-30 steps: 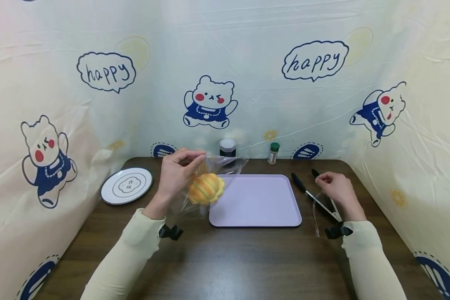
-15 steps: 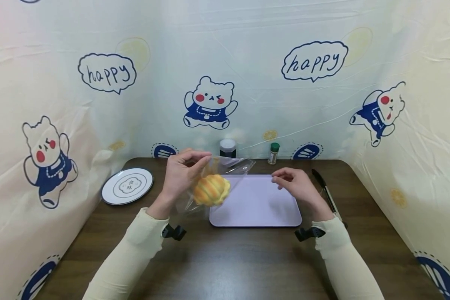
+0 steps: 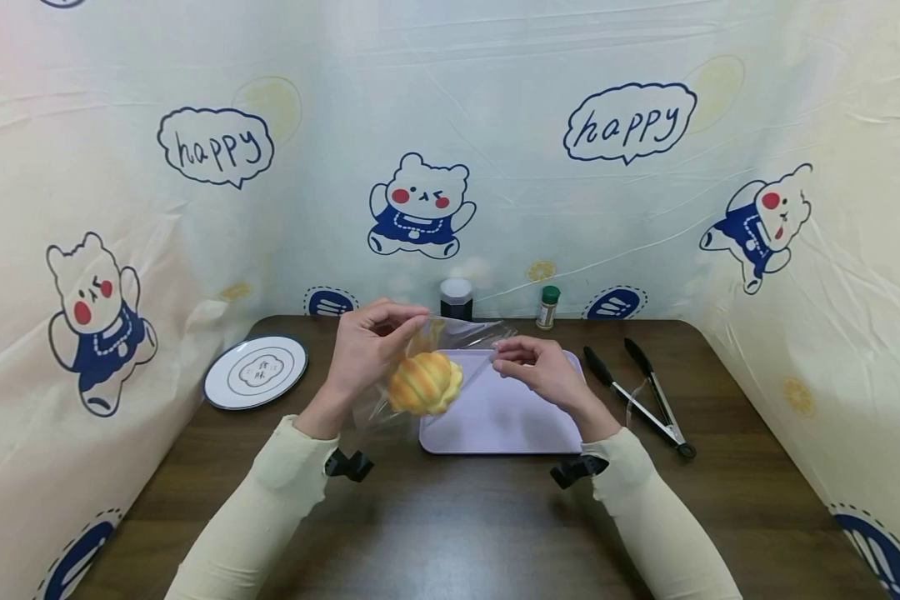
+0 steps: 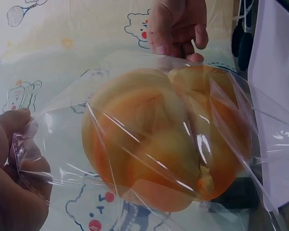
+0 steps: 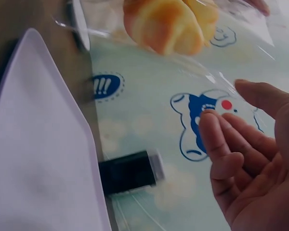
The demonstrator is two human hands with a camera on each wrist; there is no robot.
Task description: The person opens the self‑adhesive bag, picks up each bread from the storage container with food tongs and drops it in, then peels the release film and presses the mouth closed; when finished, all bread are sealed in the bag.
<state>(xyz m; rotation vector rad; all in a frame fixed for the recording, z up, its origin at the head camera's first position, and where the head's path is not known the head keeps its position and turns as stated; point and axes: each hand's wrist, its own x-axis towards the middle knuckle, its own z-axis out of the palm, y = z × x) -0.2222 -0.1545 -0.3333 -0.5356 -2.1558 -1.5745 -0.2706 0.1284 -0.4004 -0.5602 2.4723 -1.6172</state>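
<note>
My left hand (image 3: 371, 350) pinches the edge of a clear plastic bag (image 3: 468, 335) above the left part of a lilac tray (image 3: 510, 417). Inside the bag hangs a ridged golden bread (image 3: 423, 383); a further golden piece shows partly behind it. The left wrist view has thumb and fingers (image 4: 19, 168) on the gathered film, with the bread (image 4: 144, 139) filling the middle. My right hand (image 3: 543, 375) is by the bag's right edge, above the tray. In the right wrist view its thumb and fingers (image 5: 250, 149) are apart, holding nothing that I can see.
Black-handled metal tongs (image 3: 652, 408) lie right of the tray, with a thin clear strip across them. A white plate (image 3: 228, 379) with a dark rim sits at the left. Behind the tray stand a dark jar (image 3: 456, 300) and a green-capped shaker (image 3: 547, 307) near the printed curtain.
My right hand has moved left from the tongs, across the tray, to the bag's right edge. The left hand has carried the bag slightly to the right.
</note>
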